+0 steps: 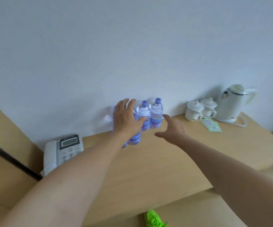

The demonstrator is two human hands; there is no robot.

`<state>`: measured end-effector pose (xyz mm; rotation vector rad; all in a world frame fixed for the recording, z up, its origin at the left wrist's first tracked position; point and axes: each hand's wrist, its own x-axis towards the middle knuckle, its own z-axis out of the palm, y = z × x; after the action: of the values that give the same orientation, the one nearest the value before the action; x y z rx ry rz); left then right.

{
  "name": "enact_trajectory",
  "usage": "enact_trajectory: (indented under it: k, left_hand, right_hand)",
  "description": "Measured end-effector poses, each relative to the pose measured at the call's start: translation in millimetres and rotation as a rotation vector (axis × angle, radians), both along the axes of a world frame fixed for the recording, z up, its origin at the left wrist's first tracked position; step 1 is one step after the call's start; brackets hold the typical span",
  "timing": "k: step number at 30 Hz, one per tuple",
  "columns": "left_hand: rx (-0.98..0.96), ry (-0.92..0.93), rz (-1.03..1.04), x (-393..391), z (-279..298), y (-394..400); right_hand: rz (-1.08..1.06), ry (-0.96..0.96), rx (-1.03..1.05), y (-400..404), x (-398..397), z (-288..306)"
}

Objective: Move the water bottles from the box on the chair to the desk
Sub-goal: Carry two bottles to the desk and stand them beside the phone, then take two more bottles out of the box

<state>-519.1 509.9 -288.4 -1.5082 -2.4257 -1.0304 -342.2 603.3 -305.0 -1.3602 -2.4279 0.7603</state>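
The left hand [126, 119] covers most of a water bottle [135, 138] standing on the tabletop [165, 161], so only the lower body with its blue label shows under the palm; the cap and shoulder are hidden. That grip is draped over the bottle's top with fingers spread and thumb toward the neighbouring bottles, but whether it really clasps the bottle or only rests on it cannot be told. Left of the hand a pale, smeared shape is too blurred to name. Two more bottles [151, 114] stand upright just beside it against the wall [132, 46], long axes vertical, purple caps up, labels low and facing the camera, close enough that they seem to touch. The right hand [171, 128] hovers above the tabletop near them, fingers spread wide and holding nothing. At the left edge a telephone [63, 151] is partly cut by the forearm. Well to the right stand two lidded cups [201, 109], a kettle [230, 102] and green packets [212, 125]. A green shoe [155, 219] shows at the bottom edge.
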Motion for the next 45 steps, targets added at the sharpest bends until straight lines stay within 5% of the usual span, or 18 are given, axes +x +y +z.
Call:
enact_trajectory:
  k: [6, 17, 29, 45]
  left_hand:
    - [-0.201, 0.138, -0.35, 129.2, 24.4, 52.1]
    - [-0.189, 0.24, -0.921, 476.1, 54.1, 66.3]
    - [-0.192, 0.24, -1.336, 885.7, 40.8, -9.3]
    - [-0.302, 0.222, -1.78, 1264.7, 11.5, -21.2]
  right_hand:
    - [-0.252, -0.081, 0.135, -23.0, 133.7, 38.3]
    - [-0.81, -0.089, 0.143, -95.0, 453.2, 65.9]
    - [-1.297, -0.241, 0.032, -231.5, 820.9, 58.0]
    - [-1.748, -0.229, -0.064, -264.1, 1127.0, 17.1]
